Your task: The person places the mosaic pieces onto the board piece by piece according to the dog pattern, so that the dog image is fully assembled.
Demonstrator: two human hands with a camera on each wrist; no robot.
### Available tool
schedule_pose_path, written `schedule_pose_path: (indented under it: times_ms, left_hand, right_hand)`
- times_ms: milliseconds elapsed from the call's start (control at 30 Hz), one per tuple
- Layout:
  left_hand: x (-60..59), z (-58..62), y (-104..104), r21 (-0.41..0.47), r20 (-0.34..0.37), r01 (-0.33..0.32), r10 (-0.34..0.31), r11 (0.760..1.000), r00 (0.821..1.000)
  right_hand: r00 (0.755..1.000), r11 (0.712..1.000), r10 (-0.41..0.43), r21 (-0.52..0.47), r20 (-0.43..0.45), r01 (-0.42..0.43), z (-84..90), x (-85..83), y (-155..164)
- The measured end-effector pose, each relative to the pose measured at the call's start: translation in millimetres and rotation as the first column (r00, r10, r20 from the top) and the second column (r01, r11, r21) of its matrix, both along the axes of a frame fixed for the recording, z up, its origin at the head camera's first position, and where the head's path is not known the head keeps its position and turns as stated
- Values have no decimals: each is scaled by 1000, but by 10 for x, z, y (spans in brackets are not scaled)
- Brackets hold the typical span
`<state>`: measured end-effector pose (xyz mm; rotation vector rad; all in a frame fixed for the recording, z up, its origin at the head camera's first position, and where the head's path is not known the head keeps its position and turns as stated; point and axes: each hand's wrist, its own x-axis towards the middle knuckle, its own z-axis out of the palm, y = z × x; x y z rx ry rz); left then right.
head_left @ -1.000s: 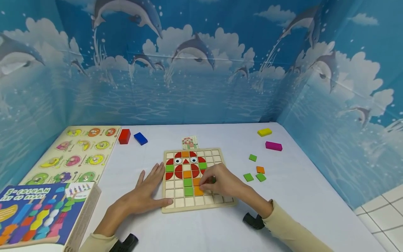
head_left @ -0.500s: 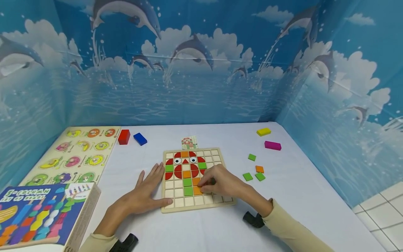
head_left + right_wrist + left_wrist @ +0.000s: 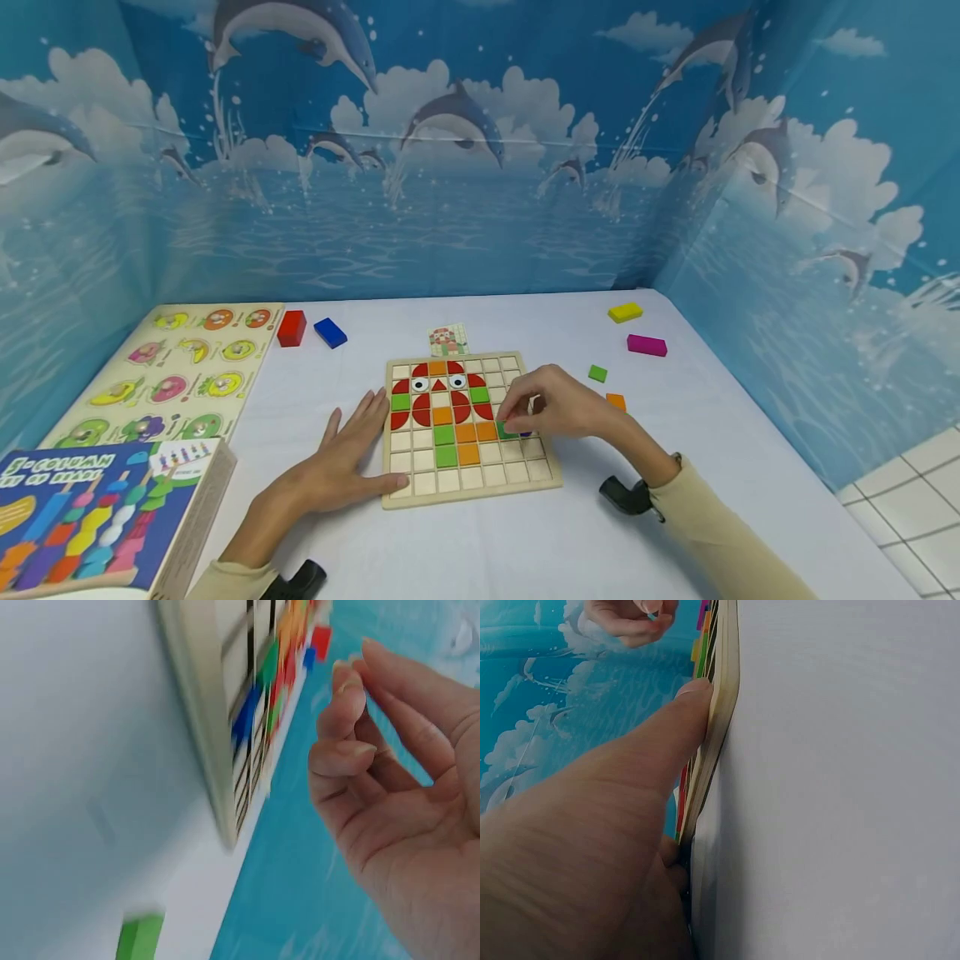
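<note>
My left hand [image 3: 341, 462] lies spread at the left side of the wooden grid board [image 3: 422, 504], its thumb resting on the near left corner. In the left wrist view that thumb [image 3: 679, 724] touches the board's rim [image 3: 718, 727]. My right hand [image 3: 551, 404] hovers over the board's right side, fingers loosely bent, and no tile shows between the fingertips in the right wrist view. Below it are a green tile [image 3: 506, 430] and a partly hidden blue one [image 3: 246, 716]. Red, green and orange tiles, two with eyes, form a picture on the grid.
A small pattern card [image 3: 447, 340] lies behind the board. Loose green [image 3: 597, 373] and orange [image 3: 616, 402] tiles lie to the right, with yellow [image 3: 626, 312] and magenta [image 3: 647, 345] blocks beyond. Red [image 3: 292, 328] and blue [image 3: 330, 332] blocks, a fruit board [image 3: 168, 354] and a box [image 3: 97, 508] are left.
My right hand has lifted from the orange tiles and moved right, uncovering an orange tile, a green tile and part of a blue one. My left hand has stayed in place.
</note>
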<state>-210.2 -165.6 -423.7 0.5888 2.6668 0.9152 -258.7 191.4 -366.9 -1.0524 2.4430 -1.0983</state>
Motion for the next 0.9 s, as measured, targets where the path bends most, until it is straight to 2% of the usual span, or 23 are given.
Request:
schedule_pose_path:
  times_ms: [167,400,533,667,900]
  left_hand:
    - [17,32,-8,-6,19,-6,6,1000,1000]
    - [-1,-35,-14,9,-13,6,-6,1000,1000]
    - [-1,-77,-31,26,-27,8,-7,1000,1000]
    - [0,-57,-27,27,-14,4,-4,1000,1000]
    - [7,-30,-9,29,-11,4,-4,1000,1000]
  right_hand:
    - [998,999,-38,28,50,37,-15,-162,309]
    - [986,992,-120,56,115,114,-146,-330,739]
    - [970,977,-214,53,114,209,-178,-379,951]
    - [947,950,-308,73,87,302,-181,-411,1151]
    - [923,928,-365,126,119,351,-207,-407,1498]
